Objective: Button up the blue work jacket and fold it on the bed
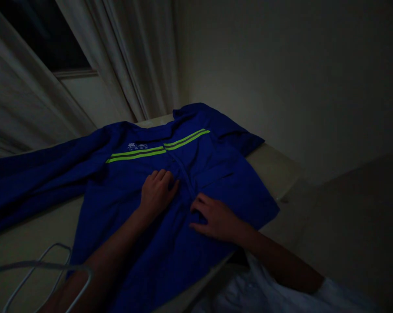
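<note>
A blue work jacket (131, 195) lies spread on the table, front side up, with a yellow-green and grey stripe across its chest and small white print beside the collar. My left hand (157, 191) rests on the jacket just left of its front opening; the fingers are bent and the thumb stands apart, with no cloth visibly gripped. To the right of the opening, below a pocket slit, my right hand (217, 218) touches the jacket. Its fingers curve loosely, leaving a gap to the thumb. One long sleeve (36, 178) stretches off to the left.
White wire hangers (82, 271) lie at the lower left, near my left forearm. The pale table (274, 167) ends at a corner on the right. Behind it are a light curtain (140, 56), a dark window and a plain wall. The room is dim.
</note>
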A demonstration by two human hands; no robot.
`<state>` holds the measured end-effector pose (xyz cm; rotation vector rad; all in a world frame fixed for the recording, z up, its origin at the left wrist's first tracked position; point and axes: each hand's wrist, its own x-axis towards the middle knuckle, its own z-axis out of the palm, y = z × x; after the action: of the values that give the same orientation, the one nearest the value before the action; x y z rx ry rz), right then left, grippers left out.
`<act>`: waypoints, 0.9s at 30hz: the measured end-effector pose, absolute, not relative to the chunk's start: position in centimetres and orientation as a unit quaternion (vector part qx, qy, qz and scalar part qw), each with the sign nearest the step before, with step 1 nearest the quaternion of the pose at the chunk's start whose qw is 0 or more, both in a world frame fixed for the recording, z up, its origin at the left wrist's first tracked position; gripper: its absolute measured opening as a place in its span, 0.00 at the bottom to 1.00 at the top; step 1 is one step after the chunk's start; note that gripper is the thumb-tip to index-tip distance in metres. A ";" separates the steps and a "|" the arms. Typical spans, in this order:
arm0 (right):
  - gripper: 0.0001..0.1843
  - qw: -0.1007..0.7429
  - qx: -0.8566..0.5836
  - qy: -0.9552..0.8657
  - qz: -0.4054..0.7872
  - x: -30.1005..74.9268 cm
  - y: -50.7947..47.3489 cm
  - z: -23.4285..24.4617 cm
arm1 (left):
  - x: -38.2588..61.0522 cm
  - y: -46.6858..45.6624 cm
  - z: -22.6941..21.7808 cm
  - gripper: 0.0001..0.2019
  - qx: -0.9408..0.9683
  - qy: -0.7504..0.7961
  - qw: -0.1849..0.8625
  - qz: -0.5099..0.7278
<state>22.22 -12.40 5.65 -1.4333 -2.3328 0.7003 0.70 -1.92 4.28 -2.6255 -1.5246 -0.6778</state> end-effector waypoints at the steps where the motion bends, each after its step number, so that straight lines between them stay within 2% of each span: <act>1: 0.12 0.189 -0.527 -0.793 0.242 22.1 -12.9 4.9 | 0.6 -2.0 5.0 0.13 -0.847 -0.481 -0.039 -0.221; 4: 0.10 0.280 -0.560 -0.740 0.247 22.1 -12.8 3.3 | 0.3 -2.6 7.0 0.12 -0.874 -0.391 -0.262 -0.121; 6: 0.07 0.322 -0.556 -0.721 0.259 22.2 -12.3 2.9 | 0.2 -3.2 7.7 0.10 -0.887 -0.332 -0.321 -0.026; 9: 0.06 0.366 -0.541 -0.700 0.290 22.5 -11.7 2.7 | 0.6 -4.1 7.6 0.04 -0.905 -0.327 -0.272 0.018; 15: 0.07 0.381 -0.522 -0.691 0.324 22.8 -11.8 2.6 | 1.1 -4.9 6.9 0.09 -0.916 -0.336 -0.216 -0.024; 20: 0.07 0.402 -0.508 -0.684 0.337 23.2 -11.7 2.8 | 1.3 -5.1 8.3 0.08 -0.935 -0.299 -0.171 -0.086; 23: 0.09 0.403 -0.510 -0.675 0.348 23.2 -11.4 2.8 | 2.1 -5.3 8.5 0.07 -0.946 -0.289 -0.123 -0.081; 27: 0.10 0.408 -0.547 -0.644 0.346 23.1 -11.4 2.7 | 2.6 -5.8 6.6 0.07 -0.924 -0.335 -0.155 -0.097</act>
<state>23.11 -11.42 2.66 -1.3780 -1.6242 0.8722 2.60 -5.82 6.61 -3.2315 -1.1700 -0.3390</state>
